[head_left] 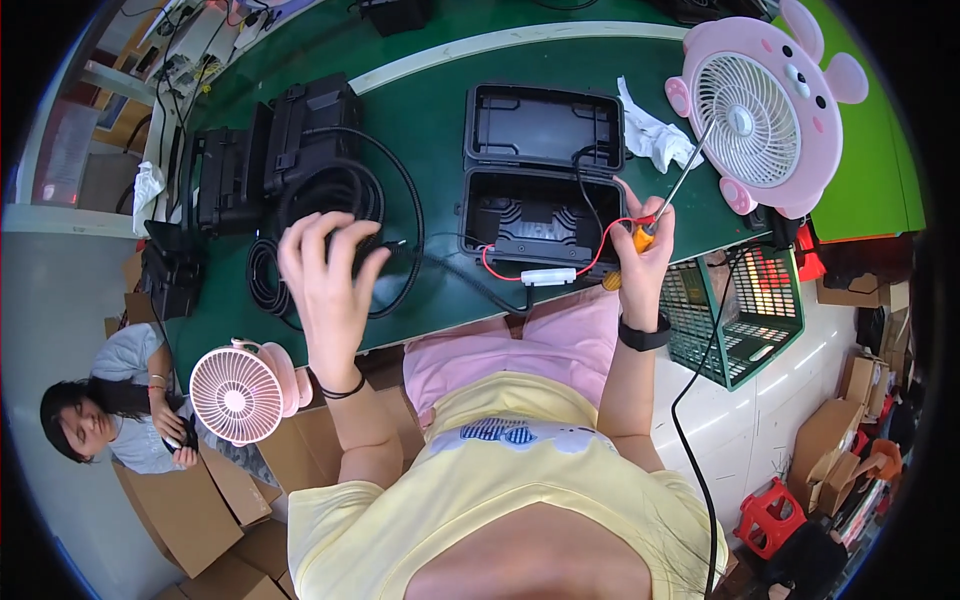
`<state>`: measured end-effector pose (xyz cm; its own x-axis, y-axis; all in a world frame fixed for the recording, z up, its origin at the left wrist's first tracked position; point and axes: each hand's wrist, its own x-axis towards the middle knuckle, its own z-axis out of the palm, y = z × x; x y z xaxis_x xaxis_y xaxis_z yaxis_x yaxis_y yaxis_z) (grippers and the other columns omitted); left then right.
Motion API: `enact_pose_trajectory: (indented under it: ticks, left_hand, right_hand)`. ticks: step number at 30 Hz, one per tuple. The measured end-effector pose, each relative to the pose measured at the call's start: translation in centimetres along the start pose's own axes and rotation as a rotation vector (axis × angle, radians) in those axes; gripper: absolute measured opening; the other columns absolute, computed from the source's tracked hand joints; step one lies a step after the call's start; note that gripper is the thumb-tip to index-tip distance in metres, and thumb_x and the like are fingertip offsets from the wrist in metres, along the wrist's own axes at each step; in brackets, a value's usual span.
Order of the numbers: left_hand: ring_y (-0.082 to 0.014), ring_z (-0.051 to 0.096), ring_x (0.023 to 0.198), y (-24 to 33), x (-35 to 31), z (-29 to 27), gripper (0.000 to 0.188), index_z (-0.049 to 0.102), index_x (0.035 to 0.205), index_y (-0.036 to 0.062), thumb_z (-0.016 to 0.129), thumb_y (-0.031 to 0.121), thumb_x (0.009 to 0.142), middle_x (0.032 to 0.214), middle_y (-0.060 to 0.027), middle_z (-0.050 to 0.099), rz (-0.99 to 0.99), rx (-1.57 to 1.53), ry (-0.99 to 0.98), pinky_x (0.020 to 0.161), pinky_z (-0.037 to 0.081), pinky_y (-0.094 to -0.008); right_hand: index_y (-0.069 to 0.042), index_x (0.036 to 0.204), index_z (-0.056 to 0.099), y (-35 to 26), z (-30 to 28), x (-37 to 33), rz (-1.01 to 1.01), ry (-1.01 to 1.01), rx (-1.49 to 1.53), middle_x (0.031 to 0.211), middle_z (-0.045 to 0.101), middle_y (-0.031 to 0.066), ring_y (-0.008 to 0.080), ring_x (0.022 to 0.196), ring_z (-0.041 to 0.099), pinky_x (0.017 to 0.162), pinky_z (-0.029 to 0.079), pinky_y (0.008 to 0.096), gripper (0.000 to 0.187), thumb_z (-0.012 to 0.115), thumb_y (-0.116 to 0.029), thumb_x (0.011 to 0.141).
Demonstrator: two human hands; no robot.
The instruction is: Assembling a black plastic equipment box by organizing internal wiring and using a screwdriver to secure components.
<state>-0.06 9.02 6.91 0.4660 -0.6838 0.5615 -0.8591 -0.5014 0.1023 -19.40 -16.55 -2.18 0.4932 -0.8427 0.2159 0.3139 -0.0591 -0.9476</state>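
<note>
My left hand is raised over the table's front edge, fingers apart and bent, holding nothing. Beside it lie coiled black cables. My right hand is closed round the orange handle of a screwdriver, whose long shaft points up and to the right. A black plastic case stands with its lid tilted back, just left of that hand. Red wire runs from the right hand to a white sleeve-like piece at the case's front. Whether the fingers also grip this wire is hard to tell.
More black cases stand at the left on the green table. A pink fan and white cloth are at the right. A green crate sits below. Another pink fan and a person are at the left.
</note>
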Motion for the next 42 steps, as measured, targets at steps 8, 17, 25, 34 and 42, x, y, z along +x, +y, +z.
enact_pose_trajectory:
  ticks: [8,17,25,34,42]
  left_hand:
    - [-0.0243,0.06,0.077,5.4,-0.8,2.1,0.037,0.067,0.108,0.0059,0.082,0.009,0.074,0.091,-0.0096,0.064,-0.077,-0.474,-0.138,0.07,0.052,-0.0346]
    - [-0.0391,0.053,0.117,5.9,-1.5,4.1,0.056,0.057,0.128,0.0062,0.079,0.018,0.078,0.135,-0.0196,0.048,0.025,-0.343,-0.127,0.097,0.048,-0.0452]
    - [-0.0291,0.056,0.088,6.8,-2.2,6.0,0.041,0.068,0.111,0.0074,0.082,0.018,0.073,0.091,-0.0095,0.054,0.029,-0.39,0.046,0.077,0.049,-0.041]
    - [-0.0324,0.055,0.092,7.2,-0.4,6.9,0.038,0.05,0.129,0.0003,0.051,-0.002,0.09,0.105,-0.0187,0.051,-0.266,-0.568,0.036,0.084,0.047,-0.0395]
    - [-0.0294,0.065,0.097,7.6,2.6,6.0,0.039,0.071,0.1,0.0037,0.05,-0.017,0.075,0.107,-0.0143,0.065,-0.115,-0.776,0.118,0.084,0.051,-0.035]
  right_hand:
    - [-0.009,0.102,0.039,1.0,0.1,0.6,0.03,-0.07,-0.061,0.134,0.054,0.0219,0.0045,0.083,0.046,0.077,0.041,0.0195,0.037,0.06,0.012,0.08]
    - [-0.008,0.104,0.04,0.9,0.2,0.5,0.019,-0.065,-0.034,0.118,0.056,0.0107,0.007,0.09,0.049,0.078,0.041,0.0199,0.037,0.06,0.012,0.08]
    - [-0.009,0.102,0.042,0.8,0.1,0.7,0.056,-0.071,0.007,0.116,0.056,0.0086,0.0051,0.086,0.047,0.077,0.04,0.0197,0.035,0.061,0.011,0.08]
    - [-0.009,0.108,0.044,0.5,0.4,0.1,0.076,-0.071,0.029,0.12,0.056,0.0089,0.0061,0.087,0.046,0.078,0.041,0.0204,0.037,0.062,0.01,0.082]
    - [-0.009,0.127,0.045,0.7,0.0,0.1,0.188,-0.075,0.143,0.137,0.056,0.0161,0.0123,0.12,0.052,0.093,0.044,0.0217,0.049,0.065,0.005,0.085]
